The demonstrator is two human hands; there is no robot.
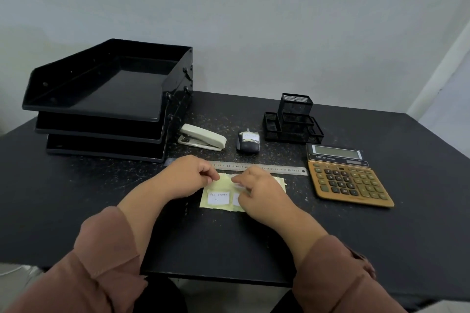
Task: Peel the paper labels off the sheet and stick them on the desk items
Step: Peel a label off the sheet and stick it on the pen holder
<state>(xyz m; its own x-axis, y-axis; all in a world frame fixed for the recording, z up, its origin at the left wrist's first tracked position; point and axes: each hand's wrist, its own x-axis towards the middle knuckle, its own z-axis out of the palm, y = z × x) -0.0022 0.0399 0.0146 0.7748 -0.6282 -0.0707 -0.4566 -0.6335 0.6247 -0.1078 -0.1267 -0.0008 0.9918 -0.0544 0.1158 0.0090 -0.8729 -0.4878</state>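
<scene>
A pale yellow label sheet (223,187) lies on the black desk in front of me. A white label (218,197) with handwriting sits on its lower left; a second white label (236,199) is half hidden by my right hand. My left hand (189,176) pinches the sheet's upper left edge. My right hand (256,189) rests on the sheet's middle, fingertips closed on a white label there. A small dark tape dispenser (248,141) beyond the ruler carries a white label on top.
A steel ruler (277,168) lies just behind the sheet. Stacked black paper trays (106,99) stand at the back left, a white stapler (202,137) beside them. A black mesh pen holder (292,119) and an orange calculator (347,178) are on the right.
</scene>
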